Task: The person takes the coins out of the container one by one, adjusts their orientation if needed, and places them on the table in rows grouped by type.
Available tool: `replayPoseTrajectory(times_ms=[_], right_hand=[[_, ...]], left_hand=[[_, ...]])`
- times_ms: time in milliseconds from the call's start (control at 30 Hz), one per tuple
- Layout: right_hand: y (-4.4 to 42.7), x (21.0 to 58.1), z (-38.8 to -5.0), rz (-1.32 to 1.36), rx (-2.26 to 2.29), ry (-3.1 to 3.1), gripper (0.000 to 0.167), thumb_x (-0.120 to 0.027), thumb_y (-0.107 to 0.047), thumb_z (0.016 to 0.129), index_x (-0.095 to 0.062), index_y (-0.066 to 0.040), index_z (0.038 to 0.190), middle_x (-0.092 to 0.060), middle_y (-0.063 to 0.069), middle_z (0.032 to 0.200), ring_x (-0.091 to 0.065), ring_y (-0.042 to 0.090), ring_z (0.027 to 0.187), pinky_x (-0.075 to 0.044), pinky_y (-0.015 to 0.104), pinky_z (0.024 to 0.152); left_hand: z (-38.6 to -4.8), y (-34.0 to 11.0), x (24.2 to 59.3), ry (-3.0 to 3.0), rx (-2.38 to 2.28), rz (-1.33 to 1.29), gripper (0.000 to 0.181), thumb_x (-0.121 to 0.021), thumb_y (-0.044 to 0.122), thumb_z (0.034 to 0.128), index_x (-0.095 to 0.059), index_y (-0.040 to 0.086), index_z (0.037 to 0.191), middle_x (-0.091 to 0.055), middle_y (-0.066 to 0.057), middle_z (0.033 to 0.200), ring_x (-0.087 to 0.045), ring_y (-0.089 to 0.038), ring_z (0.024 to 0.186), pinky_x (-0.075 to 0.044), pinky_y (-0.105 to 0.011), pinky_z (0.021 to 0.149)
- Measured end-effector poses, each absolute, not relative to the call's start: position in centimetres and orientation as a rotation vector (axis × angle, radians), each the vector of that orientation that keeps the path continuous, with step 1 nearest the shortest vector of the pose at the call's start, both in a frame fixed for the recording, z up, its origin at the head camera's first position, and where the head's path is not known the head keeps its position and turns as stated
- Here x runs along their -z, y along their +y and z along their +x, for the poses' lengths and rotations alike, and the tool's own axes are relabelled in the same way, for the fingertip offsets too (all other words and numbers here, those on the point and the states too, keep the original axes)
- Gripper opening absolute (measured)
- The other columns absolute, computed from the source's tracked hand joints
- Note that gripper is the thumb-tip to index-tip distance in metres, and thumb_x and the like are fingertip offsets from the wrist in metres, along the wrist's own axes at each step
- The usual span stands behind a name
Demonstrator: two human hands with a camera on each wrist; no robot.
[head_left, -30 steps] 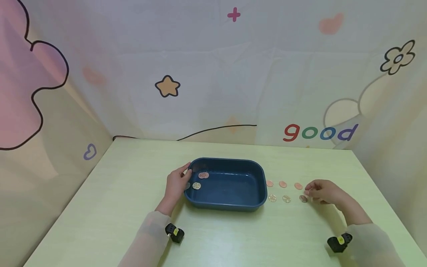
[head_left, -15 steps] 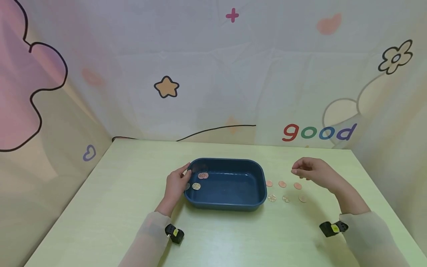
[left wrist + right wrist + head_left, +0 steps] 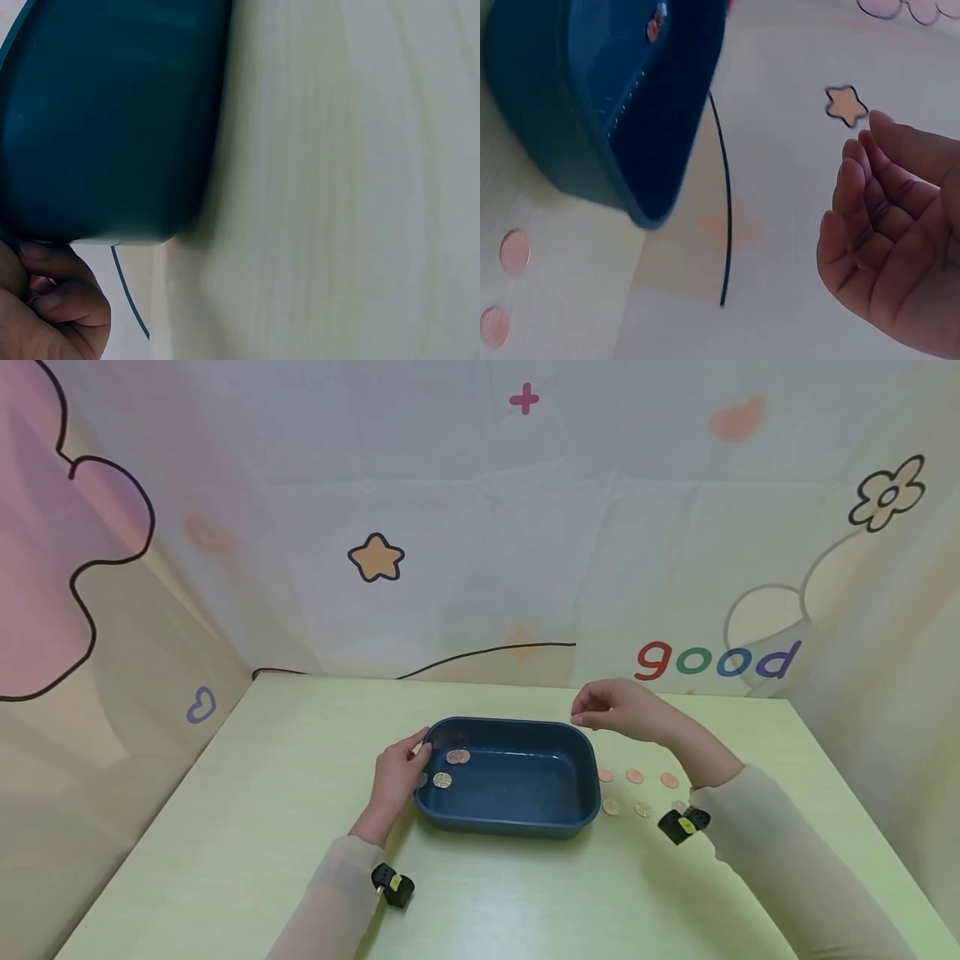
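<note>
"What's in the grip?"

"The left hand (image 3: 393,781) is clamped on the left end of the blue tray (image 3: 521,793), thumb at the rim. The right hand (image 3: 628,707) hangs above the tray's far right corner, fingers loosely bent, thumb tip close to the forefinger."

"And inside the tray?"

"Two overlapping copper coins (image 3: 457,757) and one gold coin (image 3: 442,781), all toward its left end."

"What about the tabletop (image 3: 225,860)?"

"Two rows run to the right of the tray. The farther has three spaced copper coins (image 3: 634,776); the nearer has two pale gold coins (image 3: 643,809) and a third coin (image 3: 678,806), partly hidden behind the right wrist camera (image 3: 684,825)."

"Farther out?"

"A patterned cloth (image 3: 465,593) behind the tray."
</note>
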State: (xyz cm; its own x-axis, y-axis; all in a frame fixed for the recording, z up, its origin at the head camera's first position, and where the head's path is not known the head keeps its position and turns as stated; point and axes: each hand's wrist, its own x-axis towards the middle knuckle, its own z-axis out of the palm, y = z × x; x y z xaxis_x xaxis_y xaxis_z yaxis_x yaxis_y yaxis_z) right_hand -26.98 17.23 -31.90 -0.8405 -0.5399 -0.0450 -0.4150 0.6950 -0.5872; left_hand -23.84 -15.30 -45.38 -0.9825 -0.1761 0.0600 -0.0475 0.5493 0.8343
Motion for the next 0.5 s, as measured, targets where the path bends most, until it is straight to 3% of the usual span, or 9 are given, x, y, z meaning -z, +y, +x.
replayPoseTrajectory(times_ms=[200,500], right_hand=[[13.2,32.4,-29.3,-0.886,0.735,2.57,0.016,-0.067,-0.016,0.098,-0.071,-0.002,0.105,-0.071,0.014,0.093,-0.06,0.017,0.081,-0.05,0.028,0.075],[6.8,34.9,-31.6,-0.977,0.501,2.397,0.032,-0.065,-0.015,0.099,-0.067,0.002,0.126,-0.075,0.017,0.101,-0.07,0.025,0.084,-0.057,0.028,0.075]], left_hand=[[-23.8,-15.2,45.4,-2.645,1.411,0.184,0.04,-0.059,0.018,0.1022,-0.062,0.006,0.141,-0.034,0.005,0.058,-0.036,-0.012,0.056,-0.03,-0.022,0.053],[-23.7,-15.3,45.4,-2.641,1.423,0.188,0.04,-0.059,0.017,0.1025,-0.061,0.006,0.141,-0.033,0.005,0.056,-0.034,-0.012,0.054,-0.03,-0.022,0.053]])
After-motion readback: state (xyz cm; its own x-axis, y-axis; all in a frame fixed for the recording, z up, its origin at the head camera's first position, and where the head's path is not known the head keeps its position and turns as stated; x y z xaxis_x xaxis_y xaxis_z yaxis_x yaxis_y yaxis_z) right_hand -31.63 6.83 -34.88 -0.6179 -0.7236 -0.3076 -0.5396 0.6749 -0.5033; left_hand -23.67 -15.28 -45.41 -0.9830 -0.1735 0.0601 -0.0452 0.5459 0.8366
